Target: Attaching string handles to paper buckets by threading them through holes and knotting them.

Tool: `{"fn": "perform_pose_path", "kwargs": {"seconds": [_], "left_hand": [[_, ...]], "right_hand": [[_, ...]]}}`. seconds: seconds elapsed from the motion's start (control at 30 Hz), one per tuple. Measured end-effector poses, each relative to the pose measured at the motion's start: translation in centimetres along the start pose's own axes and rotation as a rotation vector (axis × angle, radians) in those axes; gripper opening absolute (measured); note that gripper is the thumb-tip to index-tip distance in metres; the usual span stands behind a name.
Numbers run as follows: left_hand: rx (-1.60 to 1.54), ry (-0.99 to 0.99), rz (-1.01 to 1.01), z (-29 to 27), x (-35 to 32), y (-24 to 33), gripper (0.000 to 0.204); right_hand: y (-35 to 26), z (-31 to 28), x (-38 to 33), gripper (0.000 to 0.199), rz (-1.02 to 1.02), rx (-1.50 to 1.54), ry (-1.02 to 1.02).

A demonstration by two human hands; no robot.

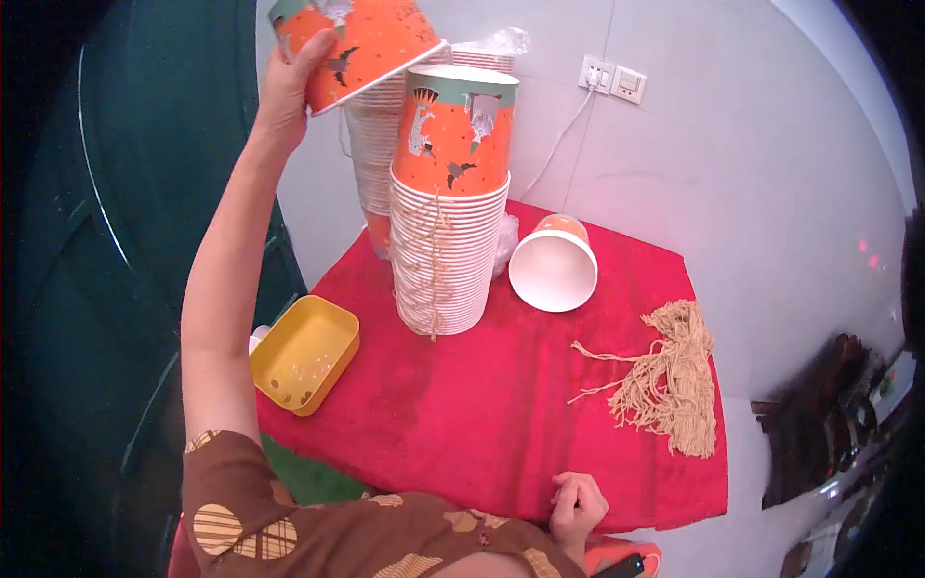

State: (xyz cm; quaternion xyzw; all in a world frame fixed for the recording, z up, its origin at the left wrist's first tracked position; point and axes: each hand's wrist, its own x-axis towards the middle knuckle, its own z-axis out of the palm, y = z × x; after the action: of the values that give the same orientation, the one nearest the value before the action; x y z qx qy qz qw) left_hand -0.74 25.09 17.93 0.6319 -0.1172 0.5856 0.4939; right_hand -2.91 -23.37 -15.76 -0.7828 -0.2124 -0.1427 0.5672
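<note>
Up at the far left, my left hand [291, 85] grips an orange paper tub [381, 43] with printed pictures, tilted with its white rim toward the lower right. Just below and right of it rises a tall stack of nested tubs [443, 255], base upward, its top tub [461, 135] orange with a green band. Short tan strands hang down the stack's side. By the table's front edge, my right hand [578, 506] is curled into a loose fist, with nothing seen in it. A bundle of tan cords [679, 385] lies at the right, two strands trailing left.
A red cloth [540, 414] covers the table. Behind the main stack stands another wrapped stack [374, 144]. One tub [554, 270] lies on its side, its mouth facing me. A yellow tray [332, 371] with small bits inside sits left. A cord runs from the wall socket [597, 74].
</note>
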Motion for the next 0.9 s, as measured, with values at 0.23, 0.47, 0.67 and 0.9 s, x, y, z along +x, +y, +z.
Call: {"fn": "perform_pose_path", "kwargs": {"seconds": [0.23, 0.47, 0.67, 0.9], "left_hand": [[0.021, -0.118, -0.003, 4.2, 1.5, -0.1, 0.072], [0.167, -0.189, -0.028, 6.5, 1.6, -1.2, 0.080], [0.271, -0.220, -0.054, 8.5, 1.3, -1.5, 0.090], [0.292, -0.250, -0.088, 9.5, 0.9, -3.4, 0.097]], "right_hand": [[0.1, 0.5, 0.1, 0.023, -0.114, 0.067, 0.076], [1.1, 0.6, 0.2, 0.022, -0.166, 0.061, 0.085], [0.0, 0.0, 0.2, 0.013, -0.007, 0.007, 0.026], [0.5, 0.2, 0.1, 0.013, -0.032, 0.056, 0.033]]}}
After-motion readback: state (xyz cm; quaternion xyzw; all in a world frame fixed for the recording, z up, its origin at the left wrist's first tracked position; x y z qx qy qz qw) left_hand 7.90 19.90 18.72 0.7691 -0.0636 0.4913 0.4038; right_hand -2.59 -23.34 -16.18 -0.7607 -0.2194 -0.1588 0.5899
